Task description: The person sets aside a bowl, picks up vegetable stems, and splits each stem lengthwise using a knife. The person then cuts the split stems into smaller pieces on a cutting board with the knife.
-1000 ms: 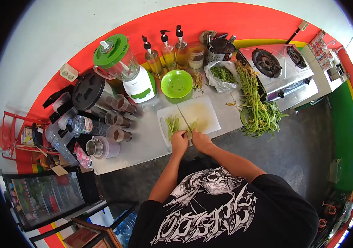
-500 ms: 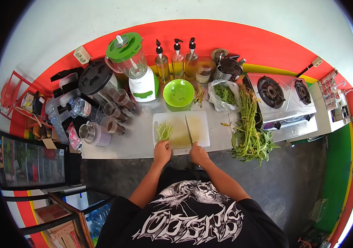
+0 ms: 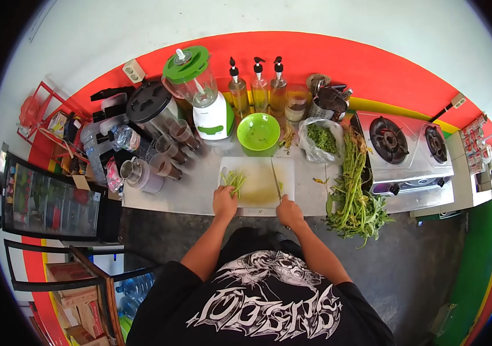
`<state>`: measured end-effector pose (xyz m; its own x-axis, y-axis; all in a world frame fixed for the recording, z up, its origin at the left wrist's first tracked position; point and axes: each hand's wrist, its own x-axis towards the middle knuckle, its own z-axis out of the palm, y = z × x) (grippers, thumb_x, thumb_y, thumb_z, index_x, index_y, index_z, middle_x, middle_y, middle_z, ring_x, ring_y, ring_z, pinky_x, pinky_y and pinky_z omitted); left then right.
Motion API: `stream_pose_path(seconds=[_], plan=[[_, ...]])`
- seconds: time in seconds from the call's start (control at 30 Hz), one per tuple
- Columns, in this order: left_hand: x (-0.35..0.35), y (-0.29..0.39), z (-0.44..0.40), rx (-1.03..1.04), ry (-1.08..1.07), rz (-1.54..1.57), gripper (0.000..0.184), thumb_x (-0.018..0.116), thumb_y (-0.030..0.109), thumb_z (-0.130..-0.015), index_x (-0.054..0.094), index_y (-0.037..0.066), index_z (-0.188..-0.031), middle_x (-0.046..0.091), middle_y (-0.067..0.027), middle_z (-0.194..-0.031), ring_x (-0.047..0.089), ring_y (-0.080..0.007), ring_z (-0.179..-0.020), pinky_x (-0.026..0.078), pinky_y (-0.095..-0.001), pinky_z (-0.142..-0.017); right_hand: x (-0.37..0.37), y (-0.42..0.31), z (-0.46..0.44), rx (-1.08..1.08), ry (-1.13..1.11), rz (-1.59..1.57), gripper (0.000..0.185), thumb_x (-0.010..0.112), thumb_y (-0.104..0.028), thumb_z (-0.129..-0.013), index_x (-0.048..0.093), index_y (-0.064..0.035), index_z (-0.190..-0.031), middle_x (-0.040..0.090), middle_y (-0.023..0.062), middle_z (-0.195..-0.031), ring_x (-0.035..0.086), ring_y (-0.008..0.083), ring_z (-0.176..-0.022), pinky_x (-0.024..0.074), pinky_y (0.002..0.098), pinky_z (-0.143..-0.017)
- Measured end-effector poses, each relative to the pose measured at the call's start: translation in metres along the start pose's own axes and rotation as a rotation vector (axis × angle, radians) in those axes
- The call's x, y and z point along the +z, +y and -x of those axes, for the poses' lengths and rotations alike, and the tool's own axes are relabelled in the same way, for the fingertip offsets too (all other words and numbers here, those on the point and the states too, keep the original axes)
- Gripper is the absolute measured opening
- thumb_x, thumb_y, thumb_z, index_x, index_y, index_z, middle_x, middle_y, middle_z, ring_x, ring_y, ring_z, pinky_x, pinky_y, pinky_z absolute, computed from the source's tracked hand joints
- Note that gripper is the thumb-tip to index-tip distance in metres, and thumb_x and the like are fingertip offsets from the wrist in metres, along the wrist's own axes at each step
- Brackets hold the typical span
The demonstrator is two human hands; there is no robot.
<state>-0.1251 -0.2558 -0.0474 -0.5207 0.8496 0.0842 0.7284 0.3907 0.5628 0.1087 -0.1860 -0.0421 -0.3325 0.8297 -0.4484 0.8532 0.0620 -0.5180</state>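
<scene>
A bunch of cut green stems [image 3: 235, 181] lies on the left part of the white cutting board [image 3: 257, 167]. My left hand [image 3: 224, 202] is closed around the lower left side of the bunch. On the board's right side, my right hand [image 3: 290, 212] grips the handle of a kitchen knife [image 3: 276, 174], its blade pointing away from me. A small green bit [image 3: 281, 187] shows just right of the blade. Beyond the board stands a green bowl [image 3: 258, 130] with a few green scraps inside.
Leafy green stalks [image 3: 354, 190] hang over the counter edge, beside a gas stove [image 3: 404, 153]. A plastic bag of chopped greens [image 3: 321, 138], a blender [image 3: 208, 109] and pump bottles [image 3: 259, 92] line the back. Dark-filled plastic cups [image 3: 168, 170] and a flask [image 3: 142, 175] stand left.
My view has shifted a little. My left hand has moved left and forward along the stems. The knife has moved slightly right over the board, still in my right hand.
</scene>
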Motion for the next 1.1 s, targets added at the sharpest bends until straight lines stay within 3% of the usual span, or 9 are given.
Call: stream_pose_path(seconds=[0.1, 0.37, 0.47, 0.53, 0.7, 0.77, 0.93, 1.0, 1.1], plan=[[0.002, 0.0, -0.006, -0.012, -0.055, -0.034, 0.012, 0.071, 0.014, -0.083, 0.072, 0.009, -0.095, 0.065, -0.0076, -0.101, 0.059, -0.0327, -0.103, 0.052, -0.045, -0.085, -0.008, -0.01, -0.004, 0.02, -0.028, 0.048, 0.028, 0.047, -0.014, -0.092, 0.049, 0.0036, -0.114, 0.067, 0.0321, -0.104, 0.065, 0.0487, -0.1, 0.0517, 0.055, -0.088], [-0.013, 0.002, -0.014, -0.005, -0.066, 0.056, 0.014, 0.074, 0.015, -0.083, 0.072, 0.009, -0.095, 0.066, -0.0068, -0.096, 0.06, -0.0308, -0.1, 0.052, -0.0435, -0.085, -0.008, -0.024, -0.004, -0.024, 0.092, -0.036, 0.033, 0.054, -0.023, -0.094, 0.047, 0.0048, -0.11, 0.065, 0.0359, -0.093, 0.064, 0.0531, -0.091, 0.0497, 0.0593, -0.083], [-0.009, 0.008, -0.01, 0.118, -0.054, 0.23, 0.015, 0.074, 0.015, -0.083, 0.073, 0.01, -0.097, 0.067, -0.0069, -0.094, 0.06, -0.0302, -0.099, 0.051, -0.0419, -0.084, 0.012, -0.018, 0.0, -0.067, 0.143, -0.058, 0.033, 0.056, -0.024, -0.094, 0.046, 0.0036, -0.108, 0.065, 0.0358, -0.088, 0.063, 0.0544, -0.085, 0.0494, 0.0604, -0.078], [0.0, 0.011, -0.003, 0.257, -0.163, 0.323, 0.016, 0.075, 0.014, -0.082, 0.073, 0.01, -0.098, 0.066, -0.007, -0.093, 0.06, -0.0304, -0.099, 0.051, -0.0409, -0.084, 0.022, -0.016, 0.009, -0.072, 0.171, -0.073, 0.032, 0.057, -0.024, -0.094, 0.045, 0.0029, -0.107, 0.064, 0.0357, -0.086, 0.062, 0.0548, -0.083, 0.0491, 0.0609, -0.076], [0.012, 0.006, -0.002, 0.404, -0.246, 0.18, 0.019, 0.073, 0.009, -0.08, 0.071, 0.005, -0.098, 0.066, -0.0083, -0.094, 0.059, -0.0317, -0.098, 0.049, -0.0412, -0.089, 0.021, -0.017, 0.013, -0.036, 0.167, -0.048, 0.033, 0.057, -0.026, -0.095, 0.045, 0.0002, -0.11, 0.066, 0.0334, -0.085, 0.064, 0.053, -0.082, 0.0504, 0.0607, -0.076], [0.015, 0.009, -0.003, 0.512, -0.121, 0.194, 0.022, 0.069, 0.005, -0.08, 0.071, 0.004, -0.102, 0.065, -0.0094, -0.098, 0.058, -0.0323, -0.098, 0.048, -0.0417, -0.09, 0.014, -0.021, 0.013, -0.034, 0.166, -0.031, 0.033, 0.057, -0.026, -0.095, 0.045, -0.0001, -0.11, 0.066, 0.0331, -0.086, 0.064, 0.0529, -0.083, 0.0505, 0.0606, -0.076], [0.032, 0.019, -0.008, 0.516, -0.188, 0.267, 0.025, 0.065, 0.003, -0.08, 0.069, 0.004, -0.105, 0.063, -0.0095, -0.101, 0.058, -0.032, -0.098, 0.049, -0.0422, -0.088, 0.024, -0.028, 0.015, -0.026, 0.096, 0.01, 0.031, 0.057, -0.026, -0.094, 0.046, -0.001, -0.109, 0.067, 0.0323, -0.089, 0.065, 0.052, -0.085, 0.0509, 0.0601, -0.077], [0.039, 0.022, -0.009, 0.533, -0.202, 0.252, 0.025, 0.064, 0.003, -0.08, 0.069, 0.004, -0.104, 0.063, -0.0093, -0.1, 0.058, -0.0317, -0.097, 0.049, -0.0423, -0.087, 0.028, -0.033, 0.017, -0.026, 0.089, 0.07, 0.031, 0.057, -0.026, -0.094, 0.046, 0.0004, -0.107, 0.066, 0.0319, -0.082, 0.065, 0.0513, -0.083, 0.0505, 0.0594, -0.073], [0.047, 0.019, -0.008, 0.525, -0.175, 0.254, 0.024, 0.064, 0.003, -0.08, 0.068, 0.004, -0.103, 0.062, -0.0095, -0.098, 0.058, -0.0312, -0.096, 0.05, -0.042, -0.084, 0.024, -0.043, 0.021, 0.029, 0.053, 0.155, 0.029, 0.055, -0.022, -0.093, 0.048, 0.0013, -0.108, 0.069, 0.0296, -0.089, 0.068, 0.0479, -0.085, 0.0542, 0.0556, -0.075]])
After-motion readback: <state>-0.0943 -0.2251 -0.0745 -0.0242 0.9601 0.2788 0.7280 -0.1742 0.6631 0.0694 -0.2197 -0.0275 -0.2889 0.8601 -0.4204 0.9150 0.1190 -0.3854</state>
